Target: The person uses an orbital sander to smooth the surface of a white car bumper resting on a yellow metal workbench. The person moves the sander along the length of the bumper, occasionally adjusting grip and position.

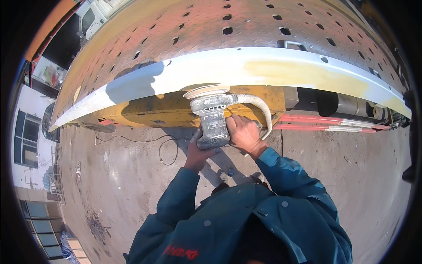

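Both my hands grip a dusty grey orbital sander in front of my chest. My left hand is wrapped round the lower left end of its body. On its right side, my right hand closes on the body beside the pale dust hose, which curves down past that wrist. The round sanding pad faces the long white side rail of a truck bed and sits at its lower edge; whether it touches cannot be made out. A yellowish patch marks the rail to the right.
Beyond the rail lies the rusty, perforated truck bed with a metal handle. Yellow framework and red-and-white bars sit below. A thin black cable loops over the concrete floor. A white building stands left.
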Demonstrator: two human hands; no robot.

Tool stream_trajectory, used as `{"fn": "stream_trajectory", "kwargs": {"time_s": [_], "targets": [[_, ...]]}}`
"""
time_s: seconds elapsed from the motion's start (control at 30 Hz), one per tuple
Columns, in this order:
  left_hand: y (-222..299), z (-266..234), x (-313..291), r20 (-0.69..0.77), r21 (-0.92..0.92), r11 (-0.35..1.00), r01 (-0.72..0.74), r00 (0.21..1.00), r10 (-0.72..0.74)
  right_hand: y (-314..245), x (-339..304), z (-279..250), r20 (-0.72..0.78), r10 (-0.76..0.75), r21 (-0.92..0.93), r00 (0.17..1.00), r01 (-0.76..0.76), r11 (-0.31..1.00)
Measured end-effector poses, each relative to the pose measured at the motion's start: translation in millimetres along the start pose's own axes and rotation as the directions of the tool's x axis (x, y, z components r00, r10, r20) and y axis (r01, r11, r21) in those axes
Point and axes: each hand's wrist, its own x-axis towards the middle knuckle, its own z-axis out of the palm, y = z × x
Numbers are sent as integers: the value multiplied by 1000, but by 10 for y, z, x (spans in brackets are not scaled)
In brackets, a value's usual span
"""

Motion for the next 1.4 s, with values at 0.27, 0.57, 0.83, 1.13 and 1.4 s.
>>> {"fn": "stream_trajectory", "kwargs": {"time_s": [0.27,0.57,0.83,1.13,1.4], "targets": [[328,473,-37,24,51,990,-129,991,128,-248,-143,-287,49,312,182,949,-316,931],[201,1736,112,231,182,922,-341,926,298,292,-866,-911,-71,454,341,888,-406,848],[174,2146,49,113,55,954,-295,951,288,348,-909,-1187,-49,461,406,886,-404,820],[254,1816,-14,60,121,959,-256,966,250,266,-830,-920,11,424,414,906,-390,822],[370,1585,-9,74,15,976,-217,974,216,118,-629,-801,-15,415,359,910,-382,851]]}}
